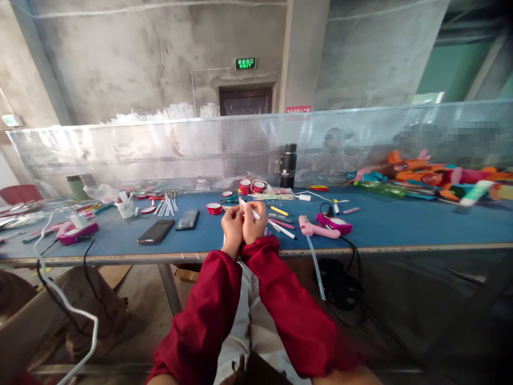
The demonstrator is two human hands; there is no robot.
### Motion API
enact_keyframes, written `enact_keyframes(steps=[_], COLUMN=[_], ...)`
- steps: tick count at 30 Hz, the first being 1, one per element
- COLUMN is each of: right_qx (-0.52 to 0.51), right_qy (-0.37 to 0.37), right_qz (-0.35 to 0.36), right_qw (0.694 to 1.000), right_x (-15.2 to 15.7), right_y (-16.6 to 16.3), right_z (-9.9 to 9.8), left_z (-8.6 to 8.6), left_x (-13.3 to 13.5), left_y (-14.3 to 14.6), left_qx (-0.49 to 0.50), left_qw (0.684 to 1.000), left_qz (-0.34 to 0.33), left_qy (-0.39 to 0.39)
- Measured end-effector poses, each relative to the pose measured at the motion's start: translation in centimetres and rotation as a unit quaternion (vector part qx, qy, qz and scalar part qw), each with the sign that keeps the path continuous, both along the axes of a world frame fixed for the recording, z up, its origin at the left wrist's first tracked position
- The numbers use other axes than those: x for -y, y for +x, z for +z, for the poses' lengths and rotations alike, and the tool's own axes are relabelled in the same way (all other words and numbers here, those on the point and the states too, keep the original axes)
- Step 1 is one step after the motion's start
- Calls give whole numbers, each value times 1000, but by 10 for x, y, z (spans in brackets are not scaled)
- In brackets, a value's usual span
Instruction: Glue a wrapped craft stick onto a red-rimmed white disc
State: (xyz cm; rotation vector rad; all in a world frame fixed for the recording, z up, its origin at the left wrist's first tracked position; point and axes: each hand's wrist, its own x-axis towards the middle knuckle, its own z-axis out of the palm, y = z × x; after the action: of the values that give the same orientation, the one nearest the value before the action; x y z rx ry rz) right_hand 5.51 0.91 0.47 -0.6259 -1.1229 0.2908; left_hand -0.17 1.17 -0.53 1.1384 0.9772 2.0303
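Observation:
Above the front edge of the blue table, my two hands are held close together. In my right hand is a white marker pen, slanted between thumb and fingers. My left hand is pinched right beside it; whatever sits between its fingertips is too small and covered to name. Just right of the hands lie a yellow marker and a white pen, along with pink and grey ones. Left of them are red round tins or rolls.
A pink hot glue gun rests by a purple base, its glue stick hanging over the table edge. A phone, a black thermos and a cup of sticks stand around. Colourful balloon-like pieces pile up at right.

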Motion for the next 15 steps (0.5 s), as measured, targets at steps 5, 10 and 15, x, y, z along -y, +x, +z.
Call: enact_keyframes(steps=[5, 10, 15], right_qx=[-10, -13, -6], right_qy=[1, -9, 0], right_qz=[-8, 3, -9], right_qw=[1000, 1000, 1000], right_x=[1, -1, -2], right_y=[-1, 0, 0], right_z=[0, 0, -1], left_z=[1, 1, -1], left_x=[2, 1, 0], left_y=[1, 1, 1], left_qx=[0, 4, 3], left_qw=[1000, 1000, 1000], left_qz=[1, 2, -1], left_qy=[0, -4, -6])
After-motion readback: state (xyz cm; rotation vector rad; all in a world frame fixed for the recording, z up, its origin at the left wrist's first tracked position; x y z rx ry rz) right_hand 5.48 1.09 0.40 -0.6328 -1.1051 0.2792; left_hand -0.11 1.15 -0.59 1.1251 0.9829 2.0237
